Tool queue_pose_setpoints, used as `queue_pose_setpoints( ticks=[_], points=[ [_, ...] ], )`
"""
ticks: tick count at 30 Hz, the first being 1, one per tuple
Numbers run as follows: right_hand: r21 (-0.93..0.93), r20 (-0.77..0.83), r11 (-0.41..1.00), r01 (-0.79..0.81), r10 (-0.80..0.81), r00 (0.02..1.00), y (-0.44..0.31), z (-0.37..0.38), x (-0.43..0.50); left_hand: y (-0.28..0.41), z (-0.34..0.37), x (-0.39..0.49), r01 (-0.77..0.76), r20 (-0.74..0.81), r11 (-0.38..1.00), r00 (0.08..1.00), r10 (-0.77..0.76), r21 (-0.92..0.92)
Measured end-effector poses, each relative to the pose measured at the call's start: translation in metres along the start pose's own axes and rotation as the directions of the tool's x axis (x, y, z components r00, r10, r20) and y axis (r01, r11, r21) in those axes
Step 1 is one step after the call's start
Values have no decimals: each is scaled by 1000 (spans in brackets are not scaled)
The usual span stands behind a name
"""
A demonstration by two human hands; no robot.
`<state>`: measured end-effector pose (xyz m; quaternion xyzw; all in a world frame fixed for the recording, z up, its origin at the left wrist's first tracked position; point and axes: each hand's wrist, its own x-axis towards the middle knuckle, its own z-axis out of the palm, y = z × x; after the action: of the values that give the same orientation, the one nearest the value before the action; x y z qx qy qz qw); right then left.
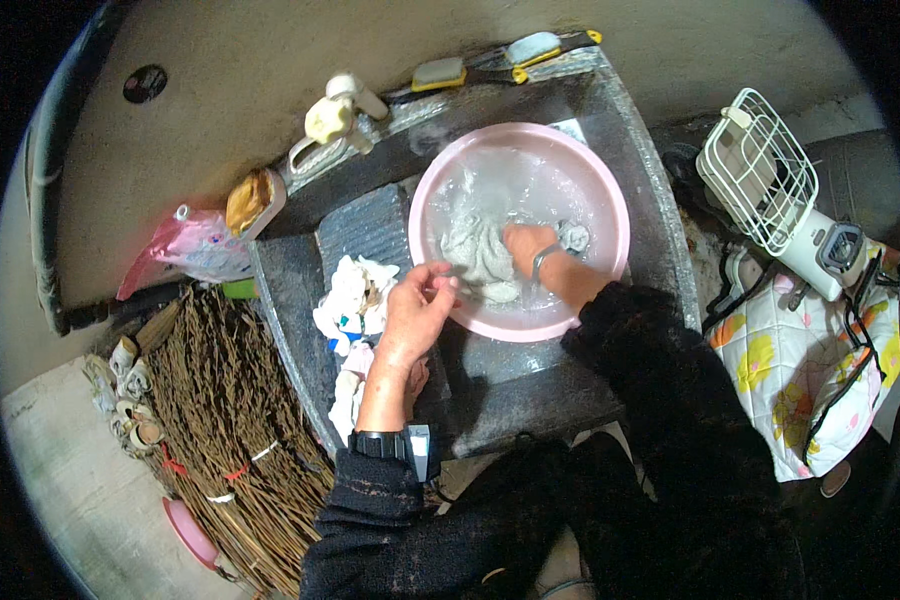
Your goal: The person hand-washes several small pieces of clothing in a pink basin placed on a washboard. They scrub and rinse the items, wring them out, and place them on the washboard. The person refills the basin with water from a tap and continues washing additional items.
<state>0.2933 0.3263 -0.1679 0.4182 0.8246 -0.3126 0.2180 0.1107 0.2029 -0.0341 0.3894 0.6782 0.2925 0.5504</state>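
Observation:
A pink plastic basin (621, 225) of cloudy water stands inside a dark stone sink (540, 405). In the water lies a wet grey cloth (480, 251), bunched up. My right hand (531, 251) is down in the basin, curled against the cloth's right side; its fingertips are hidden. A smaller grey bundle of cloth (572, 237) floats just right of that hand. My left hand (424, 307) hovers by the basin's lower left rim, fingers bent and apart, with nothing visible in it. Beside it, white crumpled laundry (356, 296) rests on the ribbed washboard slab (364, 225).
Two scrubbing brushes (439, 73) lie on the sink's back ledge, right of a tap (334, 116). A soap dish (255, 201) and pink detergent bag (206, 244) sit left. Bundled brushwood brooms (225, 405) lean leftward. A caged heater (765, 172) and flowered quilt (787, 375) are right.

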Motion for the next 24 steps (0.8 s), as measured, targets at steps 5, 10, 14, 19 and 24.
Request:
queue_pose_setpoints(
  ticks=[5,10,14,19,24],
  points=[
    [109,-365,966,-233,257,895,0,-7,9,12,-12,-10,-12,-131,992,991,-4,-126],
    [-63,-281,996,-66,46,959,-2,-12,-11,12,-18,-17,-71,-144,991,988,54,-111],
    [-33,-94,984,-174,170,981,18,-34,-38,18,-30,-29,-65,-191,988,981,38,-141],
    [-204,371,976,80,2,929,8,-78,-79,34,-38,-46,-114,-137,986,986,97,-123],
    [289,1,874,391,-409,913,-17,-158,-147,66,-43,-53,-194,-30,981,980,194,24]
  ],
)
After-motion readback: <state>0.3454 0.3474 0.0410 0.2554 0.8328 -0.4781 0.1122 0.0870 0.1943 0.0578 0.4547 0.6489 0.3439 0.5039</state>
